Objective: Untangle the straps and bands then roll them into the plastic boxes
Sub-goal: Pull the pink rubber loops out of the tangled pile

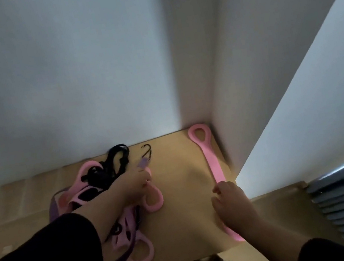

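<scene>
One pink band [210, 158] already lies freed and stretched out straight on the table [181, 174], its looped end far beyond the fingertips near the wall corner, its near end passing under the right hand [232, 206]. That hand rests on the band with fingers loosely curled over it; whether they pinch it or only press it down cannot be told from this view.

To the left of those fingers lies the tangle [110, 201]: more pink bands with oval loops, a purple strap [52, 207] and a black cord [114, 161] knotted through them. The left hand [134, 183] reaches into it, fingers curled round a pink loop, with a purple tab and a black hook [147, 149] just past the fingertips.

The step in hand looks like drawing the next band free. It would go best if the left fingers lifted the loop slowly and followed it back through the black cord rather than tugging, since the hook could snag and tighten the knot. The right hand could hold the rest down. No plastic boxes are in view, so rolling appears to be some way off.
</scene>
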{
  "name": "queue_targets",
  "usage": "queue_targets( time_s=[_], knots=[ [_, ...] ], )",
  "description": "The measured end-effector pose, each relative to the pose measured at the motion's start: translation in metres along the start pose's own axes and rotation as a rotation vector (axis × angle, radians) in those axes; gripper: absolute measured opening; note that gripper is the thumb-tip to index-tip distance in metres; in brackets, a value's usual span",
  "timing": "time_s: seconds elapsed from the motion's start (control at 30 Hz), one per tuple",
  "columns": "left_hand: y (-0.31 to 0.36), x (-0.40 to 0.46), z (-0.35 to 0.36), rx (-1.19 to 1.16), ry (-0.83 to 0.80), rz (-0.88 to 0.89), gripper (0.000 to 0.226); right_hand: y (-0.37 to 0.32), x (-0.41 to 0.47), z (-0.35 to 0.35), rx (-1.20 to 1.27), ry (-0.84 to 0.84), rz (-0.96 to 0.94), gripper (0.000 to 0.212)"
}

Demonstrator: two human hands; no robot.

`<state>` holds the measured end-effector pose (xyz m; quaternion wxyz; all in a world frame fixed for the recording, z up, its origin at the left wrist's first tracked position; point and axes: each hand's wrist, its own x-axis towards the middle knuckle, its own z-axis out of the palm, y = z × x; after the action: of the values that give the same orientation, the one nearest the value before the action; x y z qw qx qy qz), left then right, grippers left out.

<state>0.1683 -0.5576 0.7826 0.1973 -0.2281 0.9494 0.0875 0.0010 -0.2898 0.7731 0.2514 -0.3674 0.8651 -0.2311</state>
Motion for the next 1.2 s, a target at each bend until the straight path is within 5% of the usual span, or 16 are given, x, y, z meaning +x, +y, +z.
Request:
queue_targets(
  time_s=[0.13,0.37,0.53,0.83,1.2],
  knots=[
    [-0.009,-0.033,0.001,-0.037,0.082,-0.127,0.039,-0.024,0.006,0.026,0.005,-0.122,-0.102,0.025],
    [-0.015,-0.057,-0.005,0.146,0.192,-0.094,0.024,-0.055,0.007,0.052,-0.085,-0.290,-0.200,0.029],
    [-0.020,-0.060,-0.031,-0.209,0.483,-0.056,0.031,-0.074,0.011,0.053,-0.089,-0.282,-0.192,0.035],
    [-0.035,-0.095,-0.112,-0.471,0.533,-0.017,0.028,-0.148,0.021,0.044,0.189,-0.175,-0.196,0.045],
    [-0.040,-0.140,-0.216,-1.139,0.771,0.117,0.017,-0.229,0.017,0.034,0.416,-0.098,-0.250,0.048]
  ],
)
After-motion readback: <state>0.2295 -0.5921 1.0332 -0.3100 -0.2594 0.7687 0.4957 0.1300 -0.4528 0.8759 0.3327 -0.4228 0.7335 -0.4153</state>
